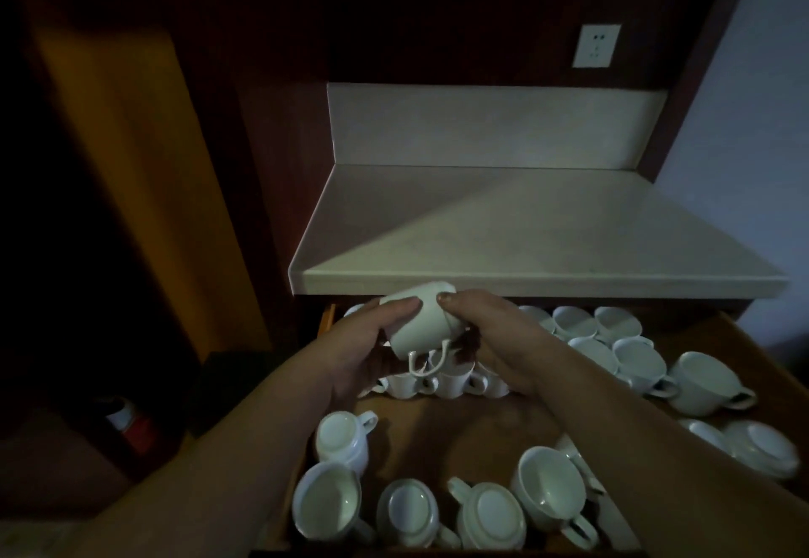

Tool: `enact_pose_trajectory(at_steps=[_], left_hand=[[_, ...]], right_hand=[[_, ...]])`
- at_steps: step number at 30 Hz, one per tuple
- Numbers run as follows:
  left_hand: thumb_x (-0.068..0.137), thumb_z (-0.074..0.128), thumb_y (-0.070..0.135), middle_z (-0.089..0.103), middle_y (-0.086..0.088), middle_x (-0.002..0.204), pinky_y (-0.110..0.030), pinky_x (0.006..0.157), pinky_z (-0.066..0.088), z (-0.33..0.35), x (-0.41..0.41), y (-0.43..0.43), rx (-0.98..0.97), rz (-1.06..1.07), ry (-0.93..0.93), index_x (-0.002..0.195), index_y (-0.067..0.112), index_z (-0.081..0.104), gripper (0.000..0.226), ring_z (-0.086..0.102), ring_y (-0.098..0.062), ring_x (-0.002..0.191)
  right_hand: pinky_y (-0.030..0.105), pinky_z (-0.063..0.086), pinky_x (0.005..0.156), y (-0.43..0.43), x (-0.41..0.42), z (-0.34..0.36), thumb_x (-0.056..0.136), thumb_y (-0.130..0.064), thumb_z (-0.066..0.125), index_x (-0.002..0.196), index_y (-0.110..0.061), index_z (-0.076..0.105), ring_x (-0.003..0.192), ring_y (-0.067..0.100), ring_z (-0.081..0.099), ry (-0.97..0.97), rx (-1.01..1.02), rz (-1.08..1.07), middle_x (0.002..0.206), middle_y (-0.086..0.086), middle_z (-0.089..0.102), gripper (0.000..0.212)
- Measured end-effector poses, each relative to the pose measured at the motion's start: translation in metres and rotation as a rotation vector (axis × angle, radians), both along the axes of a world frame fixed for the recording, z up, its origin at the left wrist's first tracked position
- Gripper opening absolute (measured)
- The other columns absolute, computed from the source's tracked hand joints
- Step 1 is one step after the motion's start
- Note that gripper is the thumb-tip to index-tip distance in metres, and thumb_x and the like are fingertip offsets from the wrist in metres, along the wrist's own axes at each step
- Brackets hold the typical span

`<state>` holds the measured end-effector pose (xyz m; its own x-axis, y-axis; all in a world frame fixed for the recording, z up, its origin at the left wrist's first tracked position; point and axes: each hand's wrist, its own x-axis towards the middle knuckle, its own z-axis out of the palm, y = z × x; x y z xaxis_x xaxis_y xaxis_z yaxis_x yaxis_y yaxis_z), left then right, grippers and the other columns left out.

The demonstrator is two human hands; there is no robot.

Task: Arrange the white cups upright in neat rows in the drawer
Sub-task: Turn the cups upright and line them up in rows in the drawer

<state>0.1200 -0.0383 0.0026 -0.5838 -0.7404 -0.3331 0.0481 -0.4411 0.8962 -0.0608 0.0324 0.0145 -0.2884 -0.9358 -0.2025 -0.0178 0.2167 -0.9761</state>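
Observation:
An open wooden drawer (442, 422) holds several white cups. I hold one white cup (420, 325) tilted above the drawer's back left part, its handle pointing down toward me. My left hand (363, 347) grips its left side and my right hand (494, 338) grips its right side, thumbs on top. Below it a short row of upright cups (442, 382) stands. Near the front, cups lie upside down (492, 516) or on their sides (547, 487). More cups (634, 360) crowd the right side, some upright.
A pale countertop (525, 233) overhangs the drawer's back, with a backsplash and a wall socket (596, 45) above. Dark wooden cabinet panels stand to the left. A red and white object (131, 424) sits low on the left in shadow.

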Motion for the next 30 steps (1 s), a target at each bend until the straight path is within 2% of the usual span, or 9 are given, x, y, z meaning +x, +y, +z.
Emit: enact_pose_trajectory(at_steps=[3, 6, 10, 13, 15, 18, 23, 27, 30], left_hand=[[0.091, 0.077, 0.035, 0.076, -0.021, 0.117, -0.04, 0.076, 0.063, 0.011, -0.006, 0.0, -0.076, 0.065, -0.119, 0.119, 0.011, 0.075, 0.037, 0.072, -0.031, 0.096], [0.089, 0.079, 0.039, 0.069, -0.034, 0.117, -0.041, 0.074, 0.064, 0.015, -0.009, 0.004, -0.042, 0.086, -0.157, 0.118, 0.008, 0.075, 0.042, 0.066, -0.037, 0.095], [0.097, 0.068, 0.029, 0.071, -0.024, 0.116, -0.053, 0.091, 0.061, 0.027, -0.02, 0.017, -0.032, 0.073, -0.168, 0.11, 0.018, 0.077, 0.019, 0.072, -0.039, 0.101], [0.096, 0.068, 0.046, 0.07, -0.021, 0.102, -0.048, 0.085, 0.063, 0.032, -0.02, 0.02, -0.029, 0.063, -0.233, 0.117, 0.013, 0.071, 0.04, 0.066, -0.033, 0.086], [0.093, 0.069, 0.055, 0.078, -0.02, 0.099, -0.048, 0.09, 0.063, 0.035, -0.017, 0.022, -0.026, 0.06, -0.285, 0.119, 0.008, 0.069, 0.053, 0.07, -0.032, 0.084], [0.095, 0.065, 0.056, 0.079, -0.023, 0.101, -0.056, 0.101, 0.057, 0.04, -0.007, 0.025, -0.078, 0.054, -0.379, 0.115, 0.007, 0.07, 0.053, 0.076, -0.041, 0.1], [0.099, 0.057, 0.061, 0.078, -0.023, 0.102, -0.05, 0.097, 0.058, 0.047, 0.01, 0.025, -0.125, -0.074, -0.458, 0.117, 0.007, 0.07, 0.058, 0.075, -0.039, 0.097], [0.102, 0.054, 0.057, 0.08, -0.018, 0.1, -0.049, 0.098, 0.058, 0.042, 0.018, 0.024, -0.181, -0.16, -0.54, 0.121, 0.013, 0.068, 0.049, 0.076, -0.037, 0.102], [0.102, 0.056, 0.057, 0.081, -0.006, 0.099, -0.044, 0.095, 0.062, 0.03, 0.028, 0.022, -0.36, -0.23, -0.696, 0.121, 0.023, 0.068, 0.041, 0.078, -0.026, 0.096]], right_hand=[[0.036, 0.053, 0.097, 0.004, -0.003, 0.016, 0.086, -0.047, 0.078, 0.139, -0.03, 0.06, 0.112, 0.014, 0.066, 0.516, -0.074, -0.029, 0.13, -0.008, 0.065, 0.059], [0.033, 0.038, 0.117, 0.012, 0.004, 0.024, 0.09, -0.04, 0.076, 0.157, -0.034, 0.039, 0.142, 0.011, 0.043, 0.872, -0.201, 0.179, 0.158, -0.011, 0.043, 0.077], [0.035, 0.023, 0.123, 0.015, 0.015, 0.024, 0.089, -0.049, 0.073, 0.166, -0.025, 0.015, 0.155, 0.017, 0.018, 1.206, -0.152, 0.391, 0.17, -0.004, 0.021, 0.099], [0.037, 0.019, 0.125, 0.012, 0.015, 0.024, 0.091, -0.045, 0.07, 0.166, -0.022, 0.008, 0.155, 0.023, 0.019, 1.303, -0.182, 0.396, 0.169, 0.002, 0.021, 0.1], [0.039, 0.021, 0.125, 0.011, 0.016, 0.024, 0.093, -0.038, 0.069, 0.166, -0.022, 0.004, 0.154, 0.025, 0.021, 1.34, -0.194, 0.402, 0.168, 0.004, 0.023, 0.099], [0.038, 0.029, 0.12, 0.009, 0.019, 0.026, 0.093, -0.035, 0.07, 0.166, -0.026, 0.003, 0.153, 0.024, 0.025, 1.336, -0.202, 0.423, 0.166, 0.002, 0.025, 0.099], [0.038, 0.047, 0.102, 0.006, 0.027, 0.019, 0.084, -0.032, 0.077, 0.158, -0.032, 0.016, 0.138, 0.025, 0.043, 1.338, -0.209, 0.447, 0.155, 0.001, 0.036, 0.096], [0.035, 0.049, 0.082, 0.001, 0.016, 0.012, 0.07, -0.037, 0.084, 0.141, -0.037, 0.035, 0.115, 0.021, 0.061, 1.049, -0.044, 0.435, 0.132, -0.006, 0.052, 0.086], [0.035, 0.054, 0.071, 0.003, 0.009, -0.004, 0.064, -0.042, 0.085, 0.109, -0.05, 0.049, 0.094, 0.011, 0.068, 0.818, 0.055, 0.395, 0.107, -0.011, 0.064, 0.058]])
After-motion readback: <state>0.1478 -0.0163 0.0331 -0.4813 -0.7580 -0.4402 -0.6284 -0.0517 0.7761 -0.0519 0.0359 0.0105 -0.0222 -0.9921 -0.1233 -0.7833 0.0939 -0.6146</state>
